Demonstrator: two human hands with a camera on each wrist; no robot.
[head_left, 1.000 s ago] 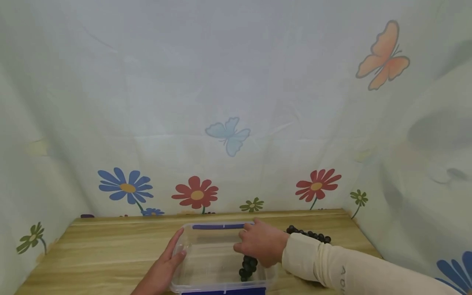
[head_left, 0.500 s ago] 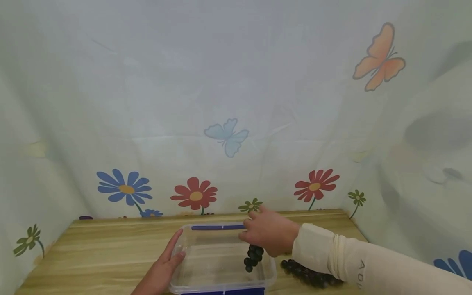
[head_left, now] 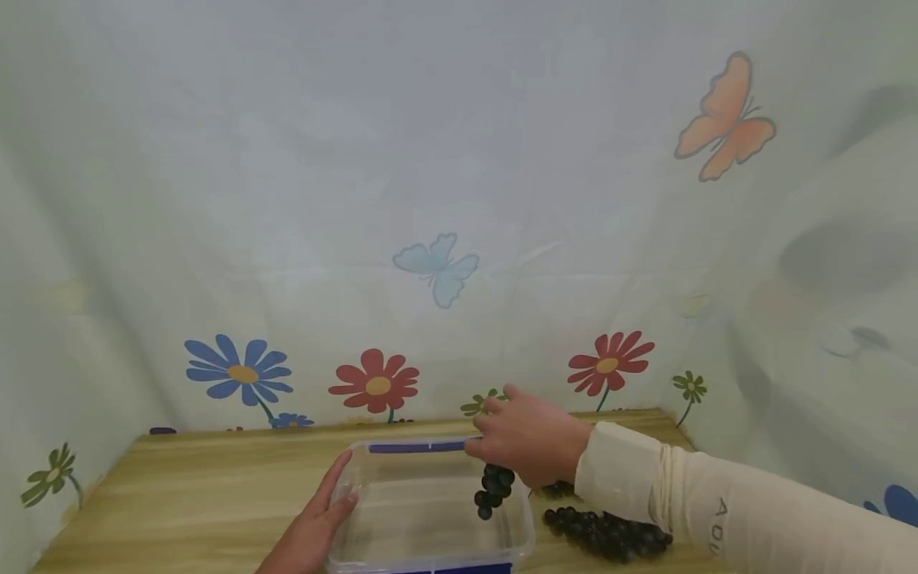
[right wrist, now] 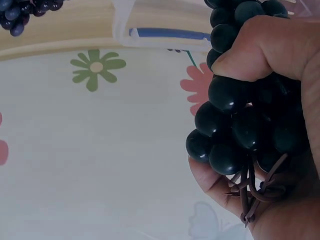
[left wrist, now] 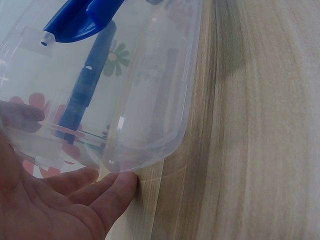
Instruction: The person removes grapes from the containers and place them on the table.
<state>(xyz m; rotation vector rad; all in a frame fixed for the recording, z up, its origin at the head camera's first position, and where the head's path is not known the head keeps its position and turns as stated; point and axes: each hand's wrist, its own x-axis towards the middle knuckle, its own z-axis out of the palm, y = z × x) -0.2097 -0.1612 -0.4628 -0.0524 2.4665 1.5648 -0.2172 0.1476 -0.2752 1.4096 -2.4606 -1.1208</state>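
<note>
A clear plastic storage box (head_left: 430,562) with blue clips stands on the wooden table. My left hand (head_left: 313,514) holds its left wall, thumb over the rim and fingers outside; in the left wrist view the fingertips (left wrist: 122,192) lie at the box's lower corner. My right hand (head_left: 534,438) grips a bunch of dark grapes (right wrist: 245,120) with a brown stem, thumb across the berries. In the head view, the lower end of this bunch hangs over the right part of the box. Part of it is hidden by the hand.
A large bunch of dark grapes (head_left: 606,532) lies on the table (head_left: 215,502) right of the box. Another dark bunch (head_left: 558,488) shows partly behind the right wrist. A white curtain (head_left: 301,199) printed with flowers and butterflies surrounds the table.
My right hand has risen and moved slightly right and away with its grape bunch. The bunch right of the box has come into view from behind the forearm. My left hand stays on the box.
</note>
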